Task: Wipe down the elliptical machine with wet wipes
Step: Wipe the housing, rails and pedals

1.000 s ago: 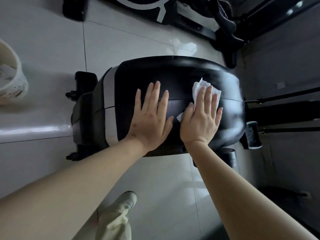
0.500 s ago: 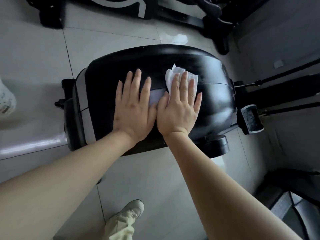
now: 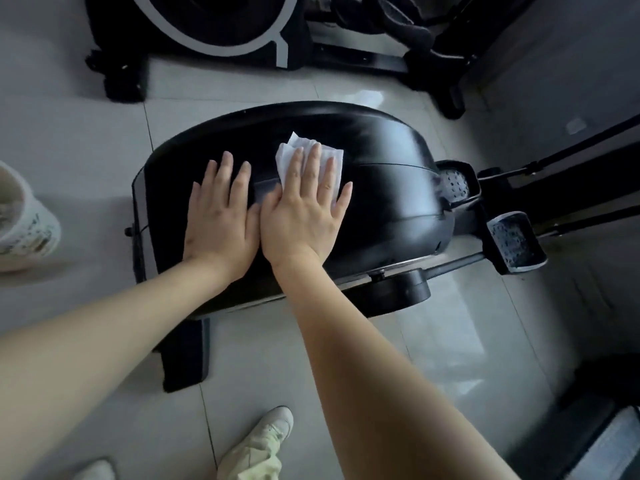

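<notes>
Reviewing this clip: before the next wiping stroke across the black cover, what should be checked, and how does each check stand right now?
1. Wipe pressed flat under the right hand, fingers straight: ok.
2. Left hand resting flat on the cover: ok.
3. Cover to the right of the wipe bare as far as the pedal: ok.
4. Room for a stroke to the left: not ok, the left hand lies right against the right hand.
5. Wipe wet enough for another pass: cannot tell.
</notes>
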